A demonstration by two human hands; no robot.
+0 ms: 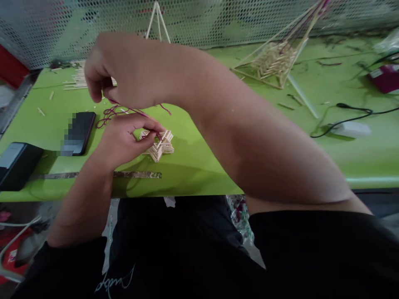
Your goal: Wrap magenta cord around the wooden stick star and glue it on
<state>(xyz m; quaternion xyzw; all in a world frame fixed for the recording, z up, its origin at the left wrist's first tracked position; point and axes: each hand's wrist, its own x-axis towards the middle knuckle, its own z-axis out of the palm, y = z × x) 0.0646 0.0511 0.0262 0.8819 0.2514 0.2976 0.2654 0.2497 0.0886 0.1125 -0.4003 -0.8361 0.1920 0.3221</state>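
A small star-shaped stack of thin wooden sticks lies on the green table. My left hand is closed at its upper side, thumb and forefinger pinching a stick edge where purple thread is wound. My right hand is raised above and beyond the left, its arm crossing over the table. Its fingers are bent together, and a taut strand of purple thread runs from them down toward the star. Its fingertips are partly hidden. Loose loops of the same thread lie beneath the right hand.
Loose sticks lie at the back left. A phone, a dark box and a metal ruler are on the left. At the back right stands a stick pyramid; a white charger with a black cable lies nearer.
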